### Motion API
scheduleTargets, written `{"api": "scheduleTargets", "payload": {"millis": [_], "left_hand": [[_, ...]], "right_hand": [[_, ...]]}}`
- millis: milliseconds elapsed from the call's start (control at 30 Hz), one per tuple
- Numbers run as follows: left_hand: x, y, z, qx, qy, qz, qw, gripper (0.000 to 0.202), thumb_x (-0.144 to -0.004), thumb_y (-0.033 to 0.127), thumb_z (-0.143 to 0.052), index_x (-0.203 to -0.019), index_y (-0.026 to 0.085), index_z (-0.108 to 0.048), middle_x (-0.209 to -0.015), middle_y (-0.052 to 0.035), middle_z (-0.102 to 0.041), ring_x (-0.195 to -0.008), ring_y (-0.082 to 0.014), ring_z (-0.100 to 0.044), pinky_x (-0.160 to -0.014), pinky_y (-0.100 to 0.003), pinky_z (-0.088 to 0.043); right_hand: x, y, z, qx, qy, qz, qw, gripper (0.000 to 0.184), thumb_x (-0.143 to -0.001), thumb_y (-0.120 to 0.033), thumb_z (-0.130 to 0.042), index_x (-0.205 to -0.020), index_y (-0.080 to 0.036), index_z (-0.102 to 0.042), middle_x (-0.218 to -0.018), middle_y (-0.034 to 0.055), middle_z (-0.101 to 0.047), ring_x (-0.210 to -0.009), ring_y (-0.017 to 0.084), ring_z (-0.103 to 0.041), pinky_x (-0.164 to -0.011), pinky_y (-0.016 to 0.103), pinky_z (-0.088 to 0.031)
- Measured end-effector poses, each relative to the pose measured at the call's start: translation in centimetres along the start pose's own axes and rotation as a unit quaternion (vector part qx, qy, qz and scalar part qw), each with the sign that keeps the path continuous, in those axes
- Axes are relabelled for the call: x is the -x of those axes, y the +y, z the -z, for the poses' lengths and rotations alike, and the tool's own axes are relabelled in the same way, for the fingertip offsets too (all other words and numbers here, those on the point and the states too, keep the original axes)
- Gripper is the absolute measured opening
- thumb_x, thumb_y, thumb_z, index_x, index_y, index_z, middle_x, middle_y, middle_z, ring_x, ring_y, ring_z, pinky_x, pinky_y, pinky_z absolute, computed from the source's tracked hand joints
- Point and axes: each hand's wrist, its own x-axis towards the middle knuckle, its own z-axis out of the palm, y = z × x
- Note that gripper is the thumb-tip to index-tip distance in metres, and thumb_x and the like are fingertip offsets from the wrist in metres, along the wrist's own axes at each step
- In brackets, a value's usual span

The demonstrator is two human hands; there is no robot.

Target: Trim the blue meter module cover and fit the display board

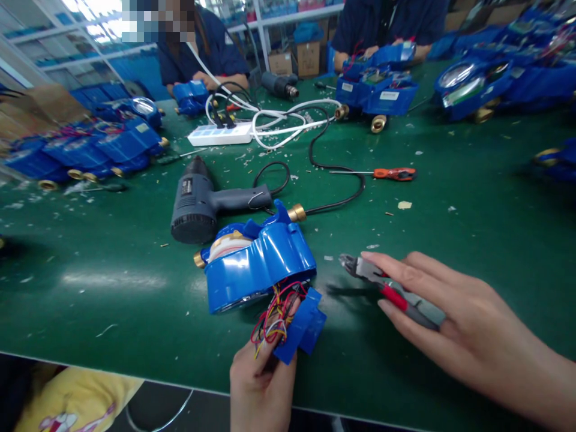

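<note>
While the left hand [263,384] grips the small blue part [297,333] at bottom centre, wires [275,321] bunched between it and the blue housing [263,261] mid-frame, the right hand [468,315], wrapped around the pliers [394,297] at lower right, should probably aim clear of neighbouring insulation.

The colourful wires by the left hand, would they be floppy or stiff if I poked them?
The wires would probably feel floppy, since they look thin and curl loosely. They might snag on each other, being bunched in a tangle. Pulling them could tug the blue housing, since they run up to its lower edge.
</note>
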Motion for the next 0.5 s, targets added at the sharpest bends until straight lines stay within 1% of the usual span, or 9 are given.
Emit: {"api": "scheduleTargets", "payload": {"millis": [100,200,300,433,500], "left_hand": [[0.3,-0.4,-0.1,-0.008,0.003,0.017,1.0,0.02,-0.081,0.021,-0.067,-0.097,0.02,-0.079,-0.093,-0.008,-0.08,-0.08,-0.024,-0.077,-0.079,-0.032,-0.062],[0.6,-0.6,-0.2,-0.006,0.009,0.023,1.0,0.023,-0.081,0.019,-0.066,-0.102,0.021,-0.077,-0.103,-0.0082,-0.079,-0.092,-0.0247,-0.076,-0.084,-0.032,-0.06],[0.5,-0.4,-0.1,-0.007,-0.007,0.01,1.0,0.027,-0.083,0.017,-0.064,-0.106,0.023,-0.076,-0.105,-0.0078,-0.078,-0.095,-0.0243,-0.075,-0.087,-0.031,-0.059],[0.2,-0.2,0.1,-0.018,-0.016,-0.011,1.0,0.022,-0.08,0.018,-0.067,-0.098,0.024,-0.078,-0.102,-0.0073,-0.079,-0.094,-0.025,-0.075,-0.079,-0.026,-0.061],[0.1,-0.1,0.1,-0.007,-0.02,-0.015,1.0,0.022,-0.081,0.017,-0.067,-0.098,0.024,-0.079,-0.101,-0.0076,-0.079,-0.093,-0.0252,-0.076,-0.079,-0.027,-0.061]], "right_hand": [[0.1,-0.5,0.1,0.023,-0.045,0.035,0.998,0.046,-0.097,-0.021,-0.04,-0.143,-0.019,-0.04,-0.104,0.0071,-0.055,-0.082,0.016,-0.058,-0.065,0.027,-0.052],[0.0,-1.0,-0.1,0.04,-0.07,0.066,0.995,0.052,-0.091,-0.018,-0.042,-0.144,-0.021,-0.04,-0.099,0.0066,-0.054,-0.079,0.02,-0.053,-0.061,0.032,-0.05],[-0.2,-1.4,-0.4,0.05,-0.07,0.079,0.993,0.052,-0.088,-0.017,-0.045,-0.139,-0.021,-0.045,-0.092,0.0059,-0.052,-0.076,0.021,-0.051,-0.058,0.032,-0.048],[-0.5,-1.6,-0.4,0.062,-0.058,0.077,0.993,0.048,-0.087,-0.017,-0.045,-0.135,-0.021,-0.05,-0.088,0.0053,-0.051,-0.071,0.02,-0.05,-0.053,0.028,-0.041],[-0.7,-1.7,-0.3,0.068,-0.057,0.081,0.993,0.047,-0.088,-0.017,-0.044,-0.133,-0.022,-0.053,-0.085,0.0044,-0.05,-0.068,0.019,-0.05,-0.051,0.027,-0.037]]}}
